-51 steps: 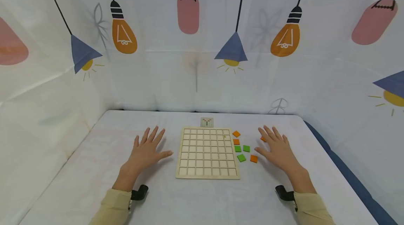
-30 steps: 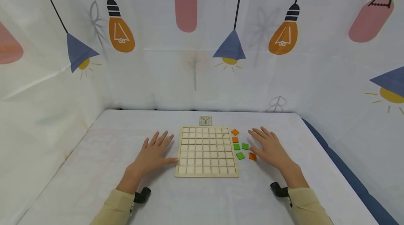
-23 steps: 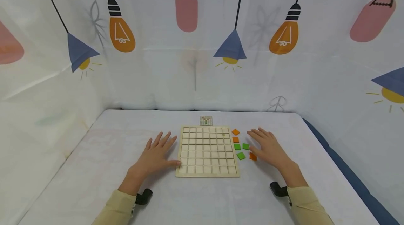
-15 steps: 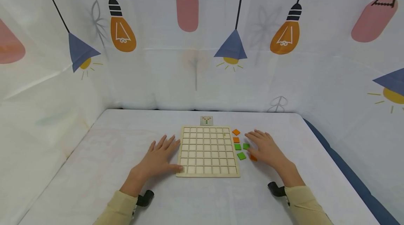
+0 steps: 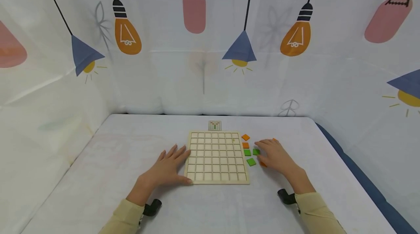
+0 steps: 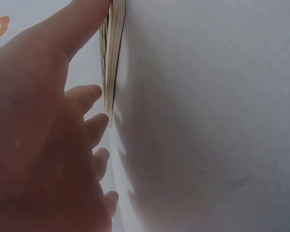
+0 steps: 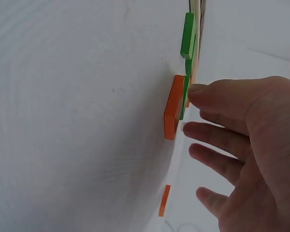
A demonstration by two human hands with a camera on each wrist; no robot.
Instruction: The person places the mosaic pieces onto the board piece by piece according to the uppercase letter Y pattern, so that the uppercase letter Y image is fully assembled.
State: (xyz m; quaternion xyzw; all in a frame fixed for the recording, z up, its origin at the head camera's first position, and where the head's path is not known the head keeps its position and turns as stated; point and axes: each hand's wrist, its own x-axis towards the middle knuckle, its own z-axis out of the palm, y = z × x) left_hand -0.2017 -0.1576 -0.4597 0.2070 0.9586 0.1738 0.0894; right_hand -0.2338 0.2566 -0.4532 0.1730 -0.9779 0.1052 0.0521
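A pale wooden grid board (image 5: 216, 157) lies flat on the white table. My left hand (image 5: 165, 170) is spread at its left side, thumb at the near left corner and fingertips by the left edge. The left wrist view shows the thumb at the board's edge. Over the small square tiles right of the board is my right hand (image 5: 277, 157), fingers loosely bent and nothing between them. Its thumb is close to a green tile (image 5: 256, 151) and partly covers an orange tile (image 5: 263, 164). Another orange tile (image 7: 164, 200) lies beyond the fingers in the right wrist view.
A small card with a grid pattern (image 5: 214, 125) lies just behind the board. Beside the board's right edge are two orange tiles, one at the back (image 5: 245, 137), and two more green tiles, one nearer (image 5: 251, 162). A printed cloth backdrop (image 5: 170, 81) hangs behind the table.
My left hand has come rightward and nearer, from the bare table to the board's left edge and corner. The right hand has moved left and lower over the tiles. Board and tiles stay put.
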